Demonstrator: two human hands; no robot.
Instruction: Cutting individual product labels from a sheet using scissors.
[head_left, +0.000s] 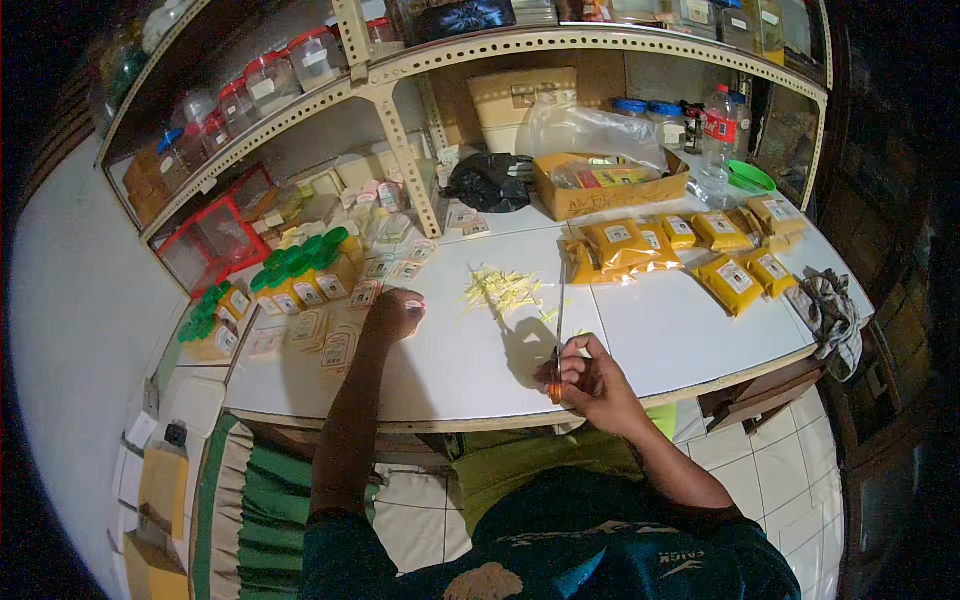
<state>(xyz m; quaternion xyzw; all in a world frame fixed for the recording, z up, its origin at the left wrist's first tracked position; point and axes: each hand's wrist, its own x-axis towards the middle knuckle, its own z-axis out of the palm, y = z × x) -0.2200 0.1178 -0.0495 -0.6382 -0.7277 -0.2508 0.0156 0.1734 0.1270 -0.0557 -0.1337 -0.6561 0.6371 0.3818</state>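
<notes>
My left hand (394, 315) is over the white tiled table (480, 375), its fingers closed on a small paper label (415, 305) with a pink edge, mostly hidden by the hand. In my right hand (600, 390) is a pair of scissors (560, 322), orange at the handle, with the blades pointing away from me. Between the hands and farther back lies a heap of thin yellowish paper strips (506, 291). Cut labels (365, 294) are spread around my left hand, and larger printed labels (340, 348) lie beside my left forearm.
Green-capped jars (300, 274) of yellow contents stand at the left. Bags of yellow powder (622, 244) lie at the back right, near a cardboard box (611, 191) and a plastic bottle (720, 135). A crumpled cloth (829, 315) hangs over the right edge. Metal shelving (409, 165) rises behind.
</notes>
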